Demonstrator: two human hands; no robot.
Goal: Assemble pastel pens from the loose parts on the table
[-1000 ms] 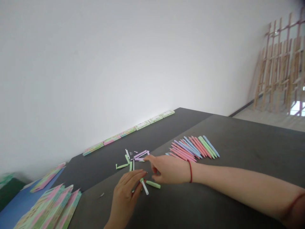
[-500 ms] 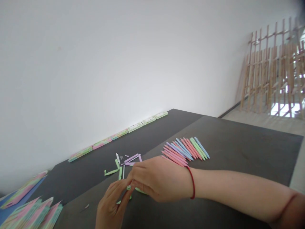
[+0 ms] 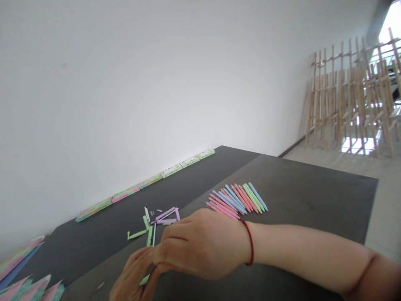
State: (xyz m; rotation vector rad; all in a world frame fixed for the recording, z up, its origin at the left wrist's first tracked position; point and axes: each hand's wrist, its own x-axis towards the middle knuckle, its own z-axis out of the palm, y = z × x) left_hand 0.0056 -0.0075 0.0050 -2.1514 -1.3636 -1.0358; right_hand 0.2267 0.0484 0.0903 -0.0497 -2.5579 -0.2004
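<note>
My left hand [image 3: 133, 276] is closed in a pinch at the bottom of the view, fingertips against those of my right hand [image 3: 200, 246]. A bit of a light green pen part [image 3: 144, 280] shows between the left thumb and fingers. My right hand, with a red cord [image 3: 249, 242] at its wrist, is closed and its fingertips cover what lies between the hands. Just beyond lie loose pen parts: green barrel pieces [image 3: 138, 234], purple pieces [image 3: 166, 214] and a white refill [image 3: 154, 234].
Pink, purple, blue and green pens [image 3: 238, 198] lie in a row on the dark table [image 3: 300, 200]. Flat boxes [image 3: 127, 193] line the wall edge. More pastel packs [image 3: 34, 290] sit at the lower left. Wooden racks [image 3: 341, 96] stand on the floor at right.
The view has shifted slightly. My right hand has closed over the left fingertips, hiding the green pen end that showed there before. The pen row and loose parts have stayed put.
</note>
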